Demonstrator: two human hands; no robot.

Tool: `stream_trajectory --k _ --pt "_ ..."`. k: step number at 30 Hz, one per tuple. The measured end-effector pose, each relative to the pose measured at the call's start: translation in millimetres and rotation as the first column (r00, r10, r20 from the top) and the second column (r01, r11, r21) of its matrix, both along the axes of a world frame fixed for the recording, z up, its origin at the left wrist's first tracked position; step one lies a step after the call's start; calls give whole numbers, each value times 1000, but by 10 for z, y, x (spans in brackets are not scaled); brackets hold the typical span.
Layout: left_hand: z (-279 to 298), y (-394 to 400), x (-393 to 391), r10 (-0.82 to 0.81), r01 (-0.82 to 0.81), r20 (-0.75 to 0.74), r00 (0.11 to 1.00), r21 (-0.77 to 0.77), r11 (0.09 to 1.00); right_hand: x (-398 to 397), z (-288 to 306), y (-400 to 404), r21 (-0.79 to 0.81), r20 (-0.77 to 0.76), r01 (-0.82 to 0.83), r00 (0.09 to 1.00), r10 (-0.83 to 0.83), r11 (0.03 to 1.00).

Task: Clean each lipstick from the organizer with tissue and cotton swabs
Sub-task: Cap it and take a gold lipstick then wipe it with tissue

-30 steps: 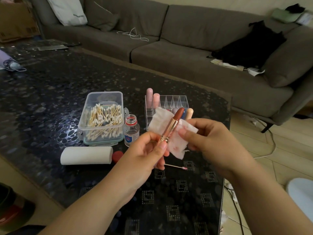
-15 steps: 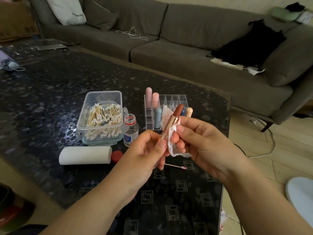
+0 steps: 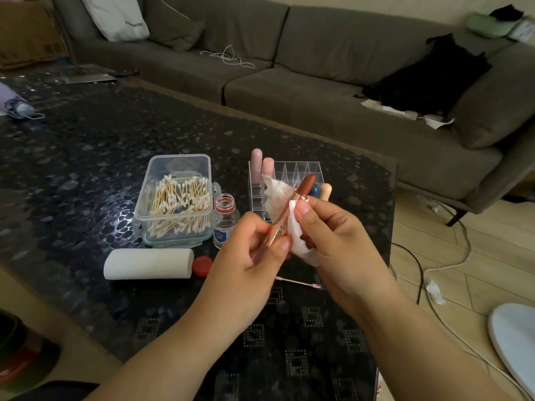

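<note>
My left hand (image 3: 249,267) pinches the rose-gold base of an open brown-red lipstick (image 3: 306,183), tilted up to the right. My right hand (image 3: 335,241) holds a crumpled white tissue (image 3: 298,241) wrapped against the lipstick's tube, thumb pressing near the collar. Behind them stands a clear organizer (image 3: 295,170) with two pink lipsticks (image 3: 262,166) at its back left and blue and peach ones (image 3: 321,191) at the right. A used cotton swab (image 3: 298,282) lies on the table below my hands.
A clear box of cotton swabs (image 3: 176,198), a small open bottle (image 3: 225,219), its red cap (image 3: 202,266) and a tissue roll (image 3: 149,263) sit left of my hands on the dark table (image 3: 86,157). A grey sofa (image 3: 318,82) lies behind; cables (image 3: 451,264) trail on the floor at right.
The tissue went from spread flat behind the lipstick to bunched around its tube under my right fingers. My left hand kept the same hold on the base.
</note>
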State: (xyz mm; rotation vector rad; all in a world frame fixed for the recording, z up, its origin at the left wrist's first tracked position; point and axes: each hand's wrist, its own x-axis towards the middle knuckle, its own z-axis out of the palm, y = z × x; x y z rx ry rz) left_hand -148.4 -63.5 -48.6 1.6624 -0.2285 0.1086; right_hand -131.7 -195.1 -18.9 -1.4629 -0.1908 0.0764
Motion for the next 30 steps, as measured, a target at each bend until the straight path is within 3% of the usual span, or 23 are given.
stream_trajectory --k 5,14,19,26,30 --pt "59 -39 -44 -211 98 -236 949 -415 904 15 19 22 73 5 -64 998 64 995" --pt "48 -17 4 -73 -4 -196 978 -369 930 9 23 -8 92 -12 5 1000 -4 996" --pt "103 -32 -33 -235 53 -347 908 -462 885 14 9 -14 55 16 -1 1000 0 998" --pt "91 3 28 -113 -15 -277 954 -421 907 24 0 -70 53 -11 48 999 -48 997" --pt "121 -15 -16 -262 75 -333 906 -481 873 23 8 -58 52 3 36 999 -36 998"
